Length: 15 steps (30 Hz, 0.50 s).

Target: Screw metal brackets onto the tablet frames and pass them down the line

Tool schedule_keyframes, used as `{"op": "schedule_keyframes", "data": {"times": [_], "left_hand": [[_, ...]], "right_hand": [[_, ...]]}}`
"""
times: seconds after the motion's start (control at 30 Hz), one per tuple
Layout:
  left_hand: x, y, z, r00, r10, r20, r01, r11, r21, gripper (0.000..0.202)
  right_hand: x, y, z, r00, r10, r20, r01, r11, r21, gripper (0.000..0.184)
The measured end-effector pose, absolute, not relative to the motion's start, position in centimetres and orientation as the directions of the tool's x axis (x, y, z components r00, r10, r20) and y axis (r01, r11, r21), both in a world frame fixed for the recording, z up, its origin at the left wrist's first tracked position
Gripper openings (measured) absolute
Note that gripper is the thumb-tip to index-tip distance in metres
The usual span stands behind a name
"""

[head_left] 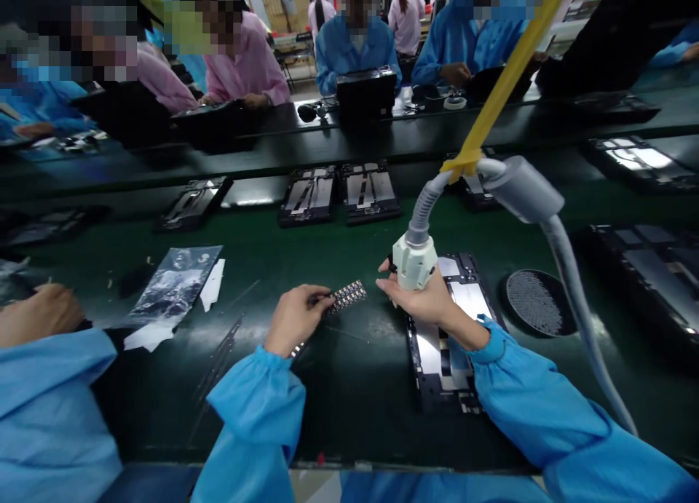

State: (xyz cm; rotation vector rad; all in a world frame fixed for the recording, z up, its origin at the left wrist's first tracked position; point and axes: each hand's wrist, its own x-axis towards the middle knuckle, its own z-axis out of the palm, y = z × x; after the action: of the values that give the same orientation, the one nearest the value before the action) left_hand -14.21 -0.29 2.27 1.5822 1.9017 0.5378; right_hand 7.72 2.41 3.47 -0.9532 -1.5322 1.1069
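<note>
My left hand (299, 315) pinches one end of a dark strip dotted with small pale parts (349, 296), held just above the green work surface. Another bit of a dotted strip shows below the wrist. My right hand (418, 295) is over an opened tablet-like device (445, 350), thumb and fingers apart. Partly covering that hand is a pale nozzle-like head (415, 261), hanging on a grey hose (424, 210); whether they touch I cannot tell. To the right of the device lies a round dark dish (538, 303) full of tiny grains.
More opened devices line the belt, including one at centre (370, 191) and a large one at right (649, 284). A yellow strap (505, 81) holds up the hose. A clear plastic bag (178, 281) lies left, beside a co-worker's hand (41, 317). Other workers sit opposite.
</note>
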Motion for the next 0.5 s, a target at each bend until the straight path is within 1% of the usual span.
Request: {"op": "schedule_keyframes", "data": {"times": [0.03, 0.07, 0.1, 0.13, 0.17, 0.23, 0.27, 0.3, 0.33, 0.43, 0.5], "left_hand": [[-15.2, -0.4, 2.1, -0.149, 0.979, -0.14, 0.802, 0.202, 0.562, 0.029], [-16.0, -0.4, 1.9, -0.162, 0.979, -0.122, 0.844, 0.201, 0.498, 0.033], [-16.4, -0.4, 1.7, -0.158, 0.979, -0.132, 0.859, 0.202, 0.47, 0.034], [-16.5, -0.3, 1.6, -0.15, 0.977, -0.154, 0.858, 0.206, 0.47, 0.035], [-16.4, -0.3, 1.6, -0.147, 0.973, -0.179, 0.844, 0.217, 0.49, 0.036], [-15.9, -0.1, 2.0, -0.144, 0.962, -0.231, 0.781, 0.253, 0.571, 0.04], [-15.7, 0.0, 2.3, -0.138, 0.954, -0.264, 0.737, 0.277, 0.616, 0.044], [-15.6, 0.2, 2.5, -0.116, 0.951, -0.287, 0.694, 0.284, 0.661, 0.048], [-15.7, 0.5, 2.7, -0.103, 0.944, -0.315, 0.671, 0.299, 0.678, 0.052], [-16.6, 1.7, 2.1, -0.061, 0.928, -0.367, 0.671, 0.31, 0.673, 0.061], [-17.6, 2.4, 0.7, -0.065, 0.951, -0.302, 0.722, 0.253, 0.644, 0.067]], "right_hand": [[7.8, 2.4, 3.7, -0.208, 0.942, 0.264, 0.032, 0.277, -0.96, 0.016], [8.0, 2.3, 4.1, -0.202, 0.943, 0.263, 0.009, 0.271, -0.963, 0.017], [8.5, 2.2, 4.6, -0.194, 0.946, 0.261, -0.017, 0.262, -0.965, 0.02], [9.2, 2.1, 5.4, -0.185, 0.948, 0.26, -0.044, 0.257, -0.965, 0.025], [10.3, 2.0, 6.2, -0.172, 0.949, 0.263, -0.066, 0.256, -0.965, 0.032], [13.3, 1.6, 7.9, -0.134, 0.952, 0.277, -0.084, 0.267, -0.96, 0.044], [15.1, 1.4, 8.6, -0.106, 0.953, 0.284, -0.077, 0.277, -0.958, 0.045], [16.9, 1.1, 9.0, -0.073, 0.955, 0.287, -0.064, 0.283, -0.957, 0.044], [18.9, 0.9, 9.1, -0.03, 0.958, 0.285, -0.048, 0.283, -0.958, 0.04], [23.9, 0.5, 7.7, 0.146, 0.95, 0.278, -0.02, 0.283, -0.959, 0.033], [25.9, 0.5, 6.0, 0.251, 0.929, 0.271, -0.031, 0.288, -0.957, 0.032]]}}
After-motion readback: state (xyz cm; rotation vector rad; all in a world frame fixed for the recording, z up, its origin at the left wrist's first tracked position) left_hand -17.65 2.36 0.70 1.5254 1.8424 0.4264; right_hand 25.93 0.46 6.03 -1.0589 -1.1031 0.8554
